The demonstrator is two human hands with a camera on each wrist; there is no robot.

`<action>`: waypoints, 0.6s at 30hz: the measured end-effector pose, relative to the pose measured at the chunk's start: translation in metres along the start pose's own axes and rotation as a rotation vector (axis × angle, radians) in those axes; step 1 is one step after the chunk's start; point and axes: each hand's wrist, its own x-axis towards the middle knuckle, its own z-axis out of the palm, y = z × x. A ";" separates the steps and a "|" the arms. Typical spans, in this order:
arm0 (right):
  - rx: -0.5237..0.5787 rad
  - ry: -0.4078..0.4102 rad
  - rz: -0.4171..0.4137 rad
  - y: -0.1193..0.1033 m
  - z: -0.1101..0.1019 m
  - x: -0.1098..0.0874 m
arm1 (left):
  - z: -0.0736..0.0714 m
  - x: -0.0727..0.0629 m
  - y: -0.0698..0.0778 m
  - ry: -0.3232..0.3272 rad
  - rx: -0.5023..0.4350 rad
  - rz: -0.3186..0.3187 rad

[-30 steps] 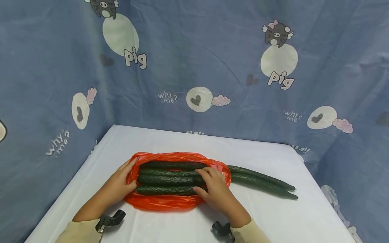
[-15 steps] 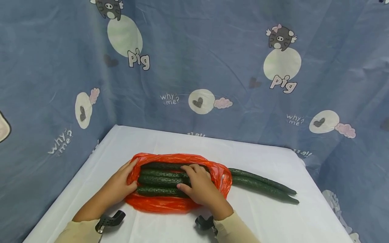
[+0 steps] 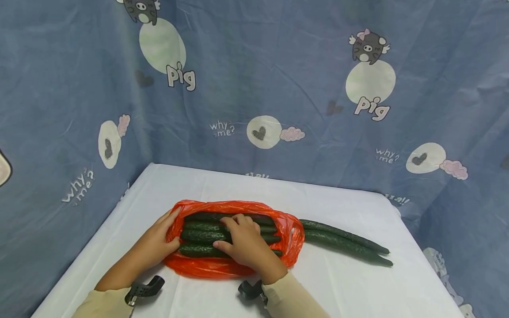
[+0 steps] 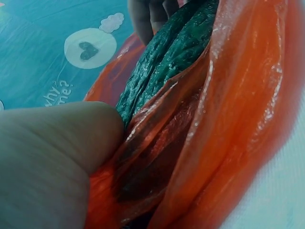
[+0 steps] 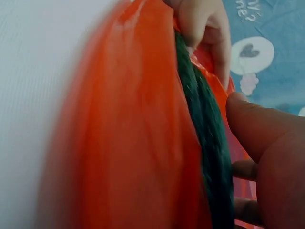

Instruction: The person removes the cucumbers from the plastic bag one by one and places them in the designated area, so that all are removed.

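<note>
A red plastic bag (image 3: 292,243) lies on its side on the white table, its mouth spread wide around several long dark green cucumbers (image 3: 199,236). At the bag's left end my left hand (image 3: 159,240) holds the rim, thumb on the near side and fingers on the far side. In the left wrist view the thumb (image 4: 62,133) presses against the bag beside a cucumber (image 4: 176,52). My right hand (image 3: 246,243) rests over the middle of the cucumbers, fingers loosely bent and thumb apart. Its thumb (image 5: 252,119) shows near a cucumber (image 5: 209,124) in the right wrist view.
Two more cucumbers (image 3: 346,245) lie side by side on the white tablecloth (image 3: 342,287), right of the bag and touching or close to its edge. A blue printed curtain (image 3: 310,79) stands behind and beside the table.
My right hand has slid left along the cucumbers, from the bag's right end to its middle, uncovering their right tips. My left hand has stayed in place.
</note>
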 end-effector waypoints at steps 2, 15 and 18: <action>-0.005 -0.006 0.002 -0.004 0.003 0.002 | 0.000 0.000 0.000 -0.003 -0.001 -0.005; -0.059 0.062 0.060 -0.013 0.016 0.007 | 0.002 0.000 0.001 -0.001 -0.009 -0.004; -0.064 0.092 0.060 -0.014 0.019 0.007 | 0.000 -0.002 0.001 0.000 -0.005 -0.009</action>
